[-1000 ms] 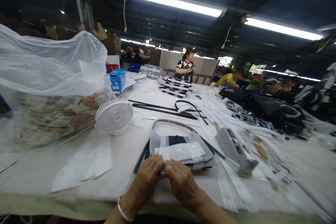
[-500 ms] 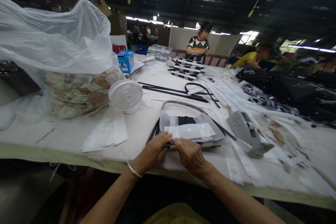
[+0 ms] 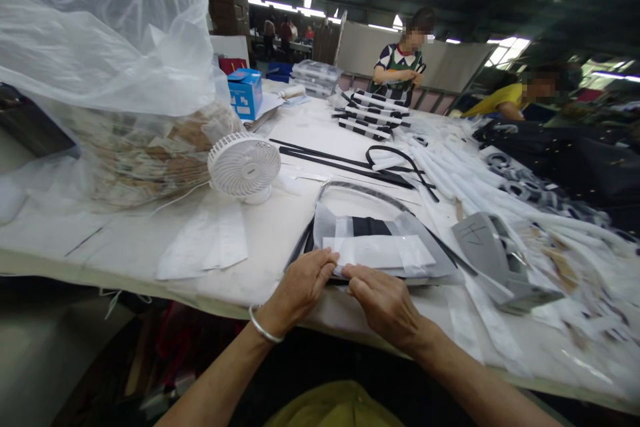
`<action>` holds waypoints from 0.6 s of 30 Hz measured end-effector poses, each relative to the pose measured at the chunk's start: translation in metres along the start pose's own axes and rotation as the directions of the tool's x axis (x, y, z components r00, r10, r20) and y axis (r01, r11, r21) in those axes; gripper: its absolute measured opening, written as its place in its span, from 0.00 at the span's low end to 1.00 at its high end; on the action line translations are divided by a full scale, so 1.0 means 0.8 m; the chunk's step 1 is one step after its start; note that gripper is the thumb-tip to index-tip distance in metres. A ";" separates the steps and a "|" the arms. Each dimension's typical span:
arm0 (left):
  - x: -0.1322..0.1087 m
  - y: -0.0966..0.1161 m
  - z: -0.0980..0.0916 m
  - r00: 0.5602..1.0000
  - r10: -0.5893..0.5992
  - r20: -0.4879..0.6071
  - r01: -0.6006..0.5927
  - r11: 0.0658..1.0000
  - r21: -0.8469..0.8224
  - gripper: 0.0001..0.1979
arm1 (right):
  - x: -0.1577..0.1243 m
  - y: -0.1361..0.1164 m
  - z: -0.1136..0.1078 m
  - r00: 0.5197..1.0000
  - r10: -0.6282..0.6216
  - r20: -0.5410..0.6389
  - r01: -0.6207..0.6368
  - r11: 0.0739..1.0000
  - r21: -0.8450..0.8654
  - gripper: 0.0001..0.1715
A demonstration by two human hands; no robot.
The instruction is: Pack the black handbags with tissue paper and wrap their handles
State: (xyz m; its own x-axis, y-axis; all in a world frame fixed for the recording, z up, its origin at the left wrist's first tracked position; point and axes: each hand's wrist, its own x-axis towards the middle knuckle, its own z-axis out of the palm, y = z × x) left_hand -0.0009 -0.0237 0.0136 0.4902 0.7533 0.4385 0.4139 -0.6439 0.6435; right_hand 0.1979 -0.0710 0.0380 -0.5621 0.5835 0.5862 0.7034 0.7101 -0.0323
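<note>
On the near part of the table, a translucent white wrapping sheet (image 3: 434, 255) is folded around a dark flat piece whose exact kind I cannot make out. A black band (image 3: 371, 227) shows at its middle, and a curved, covered strap (image 3: 361, 185) arches out behind. My left hand (image 3: 304, 285), with a bangle at the wrist, has its fingers closed on the sheet's near edge. Just beside it, my right hand (image 3: 385, 299) is curled with thumb and fingers pressed on the same edge. The fingertips partly hide that edge.
A grey tape dispenser (image 3: 480, 250) stands to the right among white strips. A white fan (image 3: 245, 167) and a large plastic bag (image 3: 165, 80) are at left. Black strips (image 3: 345, 165) lie behind the sheet; a co-worker (image 3: 400, 67) stands across the table.
The view has shifted, so the table's things appear farther right and most slightly higher. Both hands stay at the sheet's near edge, with the fingertips slightly rearranged.
</note>
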 end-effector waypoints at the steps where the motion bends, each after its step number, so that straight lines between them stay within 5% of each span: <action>1: 0.002 0.002 0.005 0.999 -0.034 -0.035 0.034 0.999 0.001 0.12 | -0.001 -0.001 0.000 1.000 -0.006 -0.007 0.006 1.000 0.002 0.08; 7: 0.003 0.004 0.033 0.979 -0.034 -0.199 0.049 0.996 0.069 0.04 | 0.003 0.003 0.003 1.000 0.004 0.000 -0.004 1.000 0.016 0.09; 18: -0.001 -0.004 0.031 0.981 0.043 -0.187 -0.034 0.998 0.052 0.04 | 0.009 0.007 0.003 0.992 0.091 0.088 -0.088 0.996 -0.034 0.14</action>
State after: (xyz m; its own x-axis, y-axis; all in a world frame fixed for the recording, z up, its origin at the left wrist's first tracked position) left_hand 0.0162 -0.0257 -0.0048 0.3555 0.7368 0.5751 0.4365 -0.6750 0.5949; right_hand 0.1968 -0.0617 0.0403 -0.5320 0.6779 0.5073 0.7645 0.6422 -0.0564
